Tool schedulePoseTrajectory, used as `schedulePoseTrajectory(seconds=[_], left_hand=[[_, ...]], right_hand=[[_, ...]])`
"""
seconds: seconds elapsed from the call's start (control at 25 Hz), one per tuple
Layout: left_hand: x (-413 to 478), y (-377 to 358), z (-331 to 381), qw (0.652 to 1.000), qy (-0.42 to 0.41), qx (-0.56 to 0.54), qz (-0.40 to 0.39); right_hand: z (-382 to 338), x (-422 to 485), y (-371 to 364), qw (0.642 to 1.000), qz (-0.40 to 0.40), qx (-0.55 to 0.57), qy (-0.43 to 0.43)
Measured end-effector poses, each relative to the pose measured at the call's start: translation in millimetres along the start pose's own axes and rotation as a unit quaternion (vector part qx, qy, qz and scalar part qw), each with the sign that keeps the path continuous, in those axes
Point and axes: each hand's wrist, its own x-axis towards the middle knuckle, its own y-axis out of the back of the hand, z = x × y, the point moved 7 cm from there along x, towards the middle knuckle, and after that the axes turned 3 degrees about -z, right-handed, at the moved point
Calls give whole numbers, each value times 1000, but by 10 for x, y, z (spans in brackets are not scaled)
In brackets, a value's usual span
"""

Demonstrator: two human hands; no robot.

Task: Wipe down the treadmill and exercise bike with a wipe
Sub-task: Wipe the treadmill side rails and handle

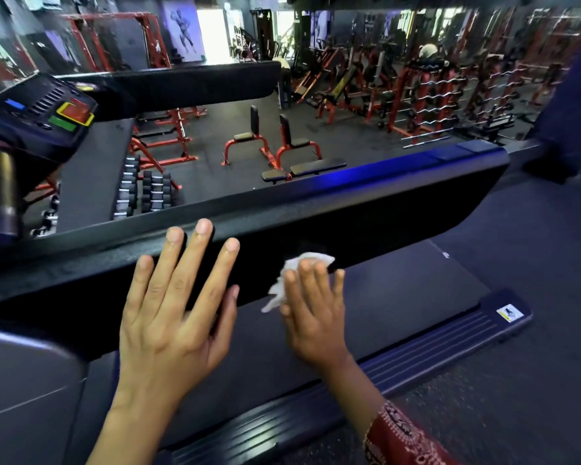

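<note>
Two hands work at a treadmill point(400, 290). One, the left hand point(171, 317), lies flat on the black rail point(400, 193), with four fingers spread and straight on its top and the thumb lower on its side; it grasps nothing. The other, the right hand point(312, 313), presses one white wipe point(279, 290) against the rail's lower face with straight fingers. Its thumb is hidden, and most of the wipe is covered by the palm; only crumpled edges show above and left of the fingers. A red patterned sleeve point(400, 437) is cut off at the bottom edge.

The rail runs across the view from lower left to upper right. Below it lies the dark belt point(450, 273), partly hidden by both hands, and a ribbed side strip point(450, 340) bearing one small sticker point(509, 313) too small to read.

At the left edge the console point(37, 119) is cut off; one red button point(77, 110) and one green button point(62, 124) show on it. One metal cylinder point(0, 193) below it is also cut off.

Beyond the rail stand two upright red benches point(249, 139), one flat bench point(302, 169) and rows of dumbbells point(141, 193), too blurred to count. Farther racks are blurred
</note>
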Motion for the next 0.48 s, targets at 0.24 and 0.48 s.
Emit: schedulePoseTrajectory(seconds=[0.24, 0.48], left_hand=[[-204, 151, -268, 1000, 11, 8, -1], [-387, 337, -608, 1000, 16, 8, -6]], right_hand=[[-185, 502, 77, 968, 65, 107, -215], [-580, 42, -171, 999, 18, 19, -34]])
